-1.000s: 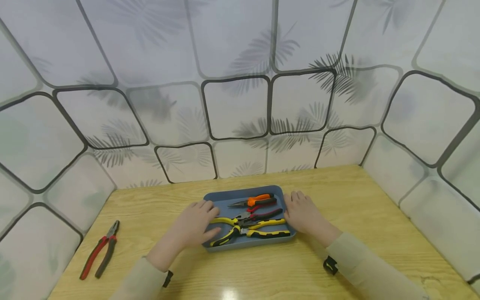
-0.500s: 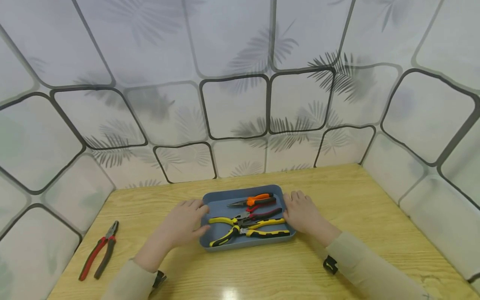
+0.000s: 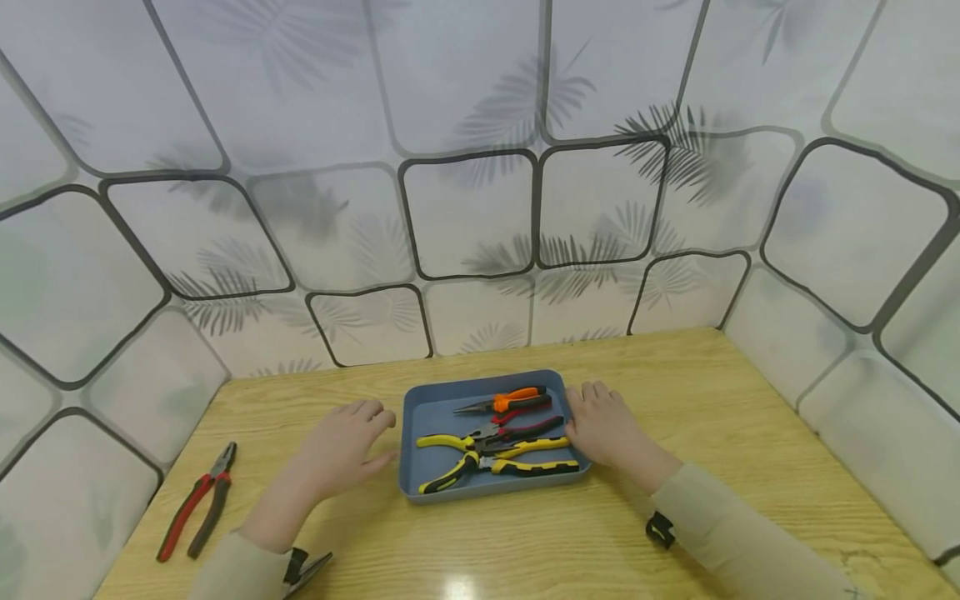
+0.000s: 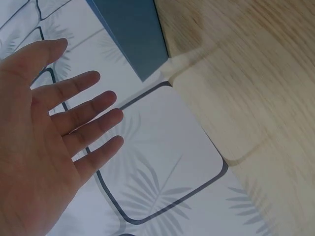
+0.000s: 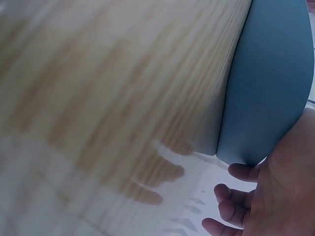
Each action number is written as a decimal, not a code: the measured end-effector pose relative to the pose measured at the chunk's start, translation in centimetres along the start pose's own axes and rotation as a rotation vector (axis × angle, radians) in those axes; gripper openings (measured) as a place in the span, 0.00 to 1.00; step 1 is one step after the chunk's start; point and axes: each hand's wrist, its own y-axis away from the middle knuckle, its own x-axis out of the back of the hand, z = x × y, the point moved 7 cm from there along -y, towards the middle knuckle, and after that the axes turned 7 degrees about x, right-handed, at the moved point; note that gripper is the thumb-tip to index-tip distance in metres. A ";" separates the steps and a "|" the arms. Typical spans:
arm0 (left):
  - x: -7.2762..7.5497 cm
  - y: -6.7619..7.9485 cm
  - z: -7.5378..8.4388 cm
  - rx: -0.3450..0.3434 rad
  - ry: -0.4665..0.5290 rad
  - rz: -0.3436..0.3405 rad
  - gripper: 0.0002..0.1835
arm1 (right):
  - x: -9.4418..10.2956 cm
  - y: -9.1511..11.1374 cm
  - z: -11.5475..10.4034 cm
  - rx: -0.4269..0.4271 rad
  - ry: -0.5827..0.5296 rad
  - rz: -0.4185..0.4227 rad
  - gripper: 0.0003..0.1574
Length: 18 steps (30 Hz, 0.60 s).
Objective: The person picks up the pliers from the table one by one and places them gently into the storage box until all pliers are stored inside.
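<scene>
A shallow blue tray [image 3: 442, 392] lies on the table with several pliers in it. At its back are orange-and-black long-nose pliers [image 3: 510, 402], then red-and-black pliers [image 3: 528, 429]. Yellow-and-black pliers [image 3: 444, 440] with spread handles point left, overlapping others whose yellow-and-black handles [image 3: 536, 467] point right. My left hand [image 3: 337, 450] hovers apart from the tray's left end, fingers spread and holding nothing; the left wrist view shows its bare palm [image 4: 44, 147]. My right hand [image 3: 606, 427] rests against the tray's right wall [image 5: 270, 73], fingers loosely bent.
Red-and-black pliers [image 3: 201, 504] lie at the table's left side, handles toward me. A grey metal tip [image 3: 309, 573] shows beside my left cuff, the rest hidden. A patterned cloth wall [image 3: 480, 225] surrounds the wooden table [image 3: 487, 550] at the back and sides.
My left hand has drawn away leftward from the tray's left end, uncovering that rim. More of the metal tip by my left cuff shows. The right hand and the pliers stay put.
</scene>
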 end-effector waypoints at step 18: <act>0.4 2.4 -3.1 0.089 0.017 0.003 0.16 | 0.3 0.0 0.0 -0.011 -0.008 0.003 0.31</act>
